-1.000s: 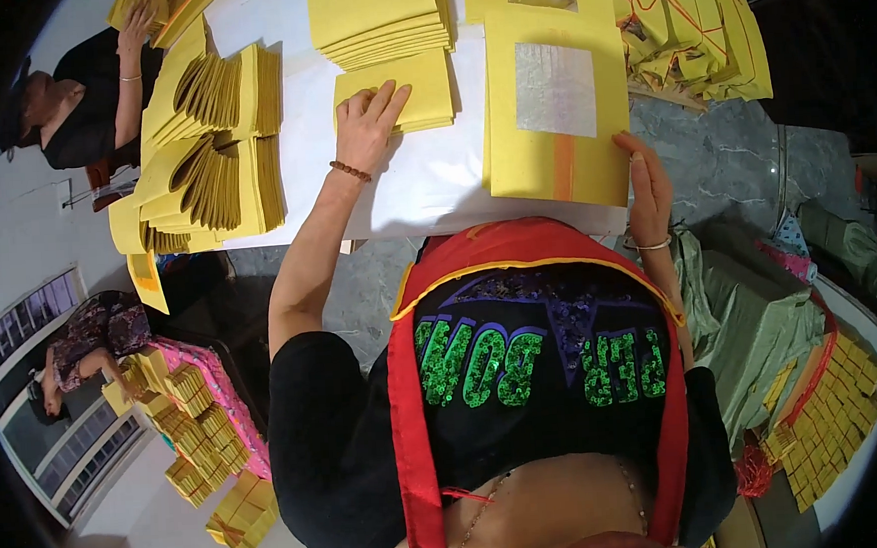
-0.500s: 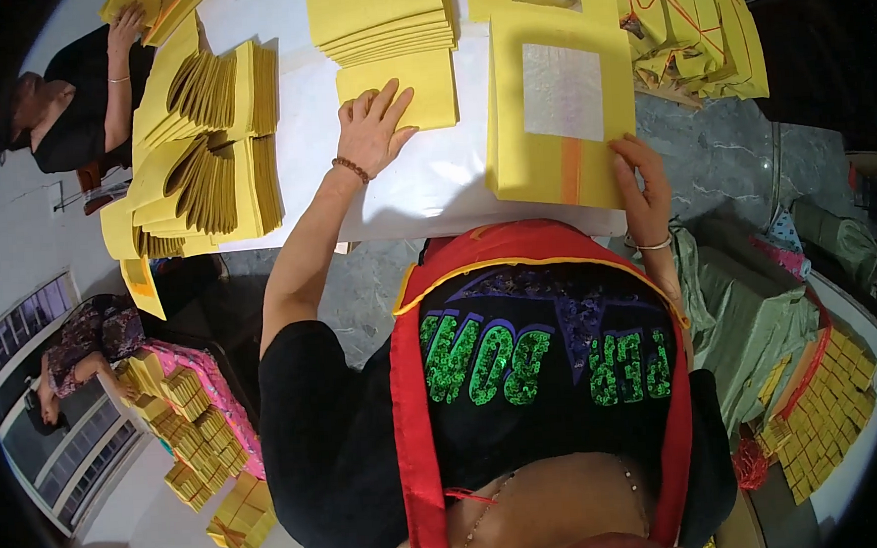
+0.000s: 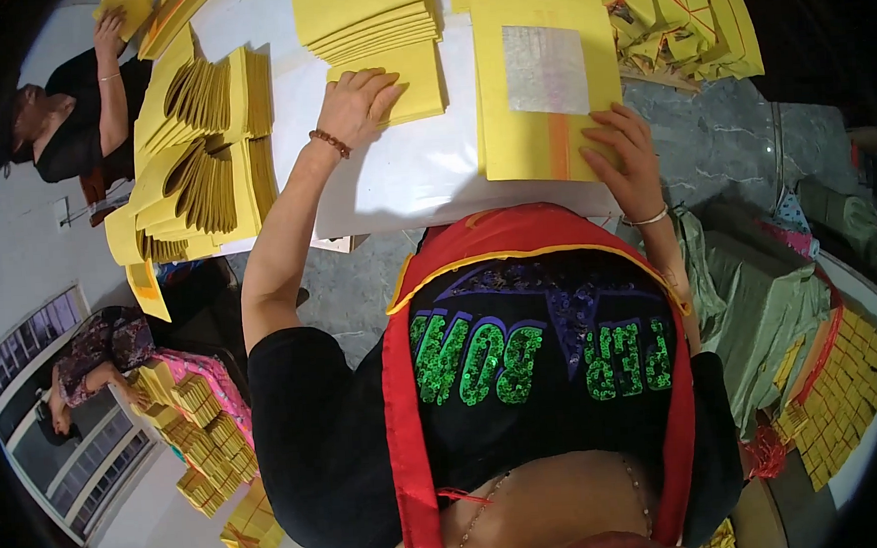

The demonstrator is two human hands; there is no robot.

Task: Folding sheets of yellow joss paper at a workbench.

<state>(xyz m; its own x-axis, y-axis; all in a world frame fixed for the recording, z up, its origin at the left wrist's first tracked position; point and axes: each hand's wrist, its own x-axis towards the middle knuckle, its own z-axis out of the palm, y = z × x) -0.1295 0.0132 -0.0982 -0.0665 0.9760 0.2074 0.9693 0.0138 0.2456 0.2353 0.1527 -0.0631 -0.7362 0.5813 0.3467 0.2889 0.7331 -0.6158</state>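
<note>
My left hand point(image 3: 358, 107) rests on the left part of a small stack of yellow paper point(image 3: 417, 85), fingers extended and close together over it. Directly beyond lies a fanned row of overlapping yellow paper sheets point(image 3: 360, 10). To the right is a larger yellow paper stack point(image 3: 521, 151), whose top sheet carries a silvery square point(image 3: 545, 70) and an orange stripe. My right hand point(image 3: 626, 160) touches this stack's lower right corner, fingers apart and thumb at the sheet's edge. Neither hand is closed around anything.
Folded yellow paper bundles point(image 3: 206, 187) stand along the left of the white table point(image 3: 404, 186). A person point(image 3: 79, 124) handles yellow paper at far left; another sits by stacked yellow blocks point(image 3: 204, 445). Red-tied yellow bundles point(image 3: 683, 13) lie far right, above green wrapped packages point(image 3: 757, 302).
My left hand has slid left toward the small stack's edge and its fingers have drawn together. My right hand has moved further onto the larger stack's corner. The view has shifted slightly.
</note>
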